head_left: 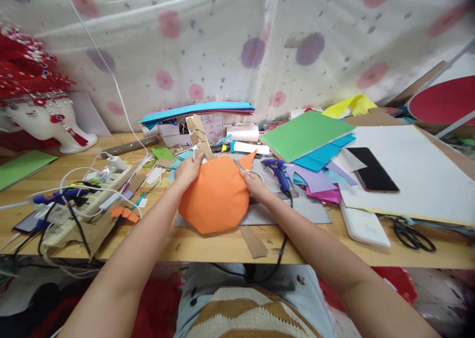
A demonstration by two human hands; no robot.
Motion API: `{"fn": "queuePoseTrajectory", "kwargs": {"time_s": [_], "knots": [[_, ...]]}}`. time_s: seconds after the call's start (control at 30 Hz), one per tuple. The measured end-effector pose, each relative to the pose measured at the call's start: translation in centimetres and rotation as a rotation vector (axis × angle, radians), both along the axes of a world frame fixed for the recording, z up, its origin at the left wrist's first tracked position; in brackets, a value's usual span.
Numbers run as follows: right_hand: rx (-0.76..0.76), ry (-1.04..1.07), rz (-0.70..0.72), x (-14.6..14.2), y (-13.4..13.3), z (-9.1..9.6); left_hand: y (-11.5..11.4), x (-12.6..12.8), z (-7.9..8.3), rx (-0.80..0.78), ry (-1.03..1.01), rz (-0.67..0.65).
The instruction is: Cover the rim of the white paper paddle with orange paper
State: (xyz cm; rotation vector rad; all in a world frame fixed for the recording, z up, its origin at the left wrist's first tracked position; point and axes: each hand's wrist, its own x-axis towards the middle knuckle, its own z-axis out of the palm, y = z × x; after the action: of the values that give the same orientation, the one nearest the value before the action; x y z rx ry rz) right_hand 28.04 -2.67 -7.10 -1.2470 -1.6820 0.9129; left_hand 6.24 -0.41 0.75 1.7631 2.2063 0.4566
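Observation:
A rounded orange sheet [215, 199], foam or paper, is held above the table's front middle. My left hand [188, 172] pinches its upper left edge. At the upper right edge, my right hand [253, 180] is closed on a pair of scissors [237, 164]; a metal blade tip and part of a pale handle loop show. A pointed strip of the orange sheet sticks up beside the blade. Beneath lies a grey mat [311, 214]. A blue glue gun [277, 172] lies to the right of my right hand.
Left are a power strip [100, 199] with tangled cables and a mannequin head [48, 120] in a red headdress. Green [308, 135] and other coloured sheets, a phone [371, 169], a white board [415, 179] and black scissors [413, 236] lie right. Scraps litter the wooden table [215, 246].

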Motion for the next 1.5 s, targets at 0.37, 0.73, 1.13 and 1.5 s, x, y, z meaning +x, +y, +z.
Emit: {"fn": "queuePoseTrajectory", "kwargs": {"time_s": [0.37,0.73,1.13,1.5], "knots": [[0.189,0.078,-0.135,1.0,0.7,9.3,0.8,-4.1,5.5,0.589,-0.978,0.181],[0.948,-0.796,0.064,-0.4,2.8,6.7,-7.9,-3.5,4.7,1.164,-0.285,-0.278],[0.724,-0.712,0.419,1.6,1.5,-0.2,-3.6,2.3,0.2,-0.016,-0.083,-0.734],[0.434,-0.393,0.375,2.2,0.6,0.0,-2.2,2.9,-1.1,-0.105,0.093,-0.772]]}}
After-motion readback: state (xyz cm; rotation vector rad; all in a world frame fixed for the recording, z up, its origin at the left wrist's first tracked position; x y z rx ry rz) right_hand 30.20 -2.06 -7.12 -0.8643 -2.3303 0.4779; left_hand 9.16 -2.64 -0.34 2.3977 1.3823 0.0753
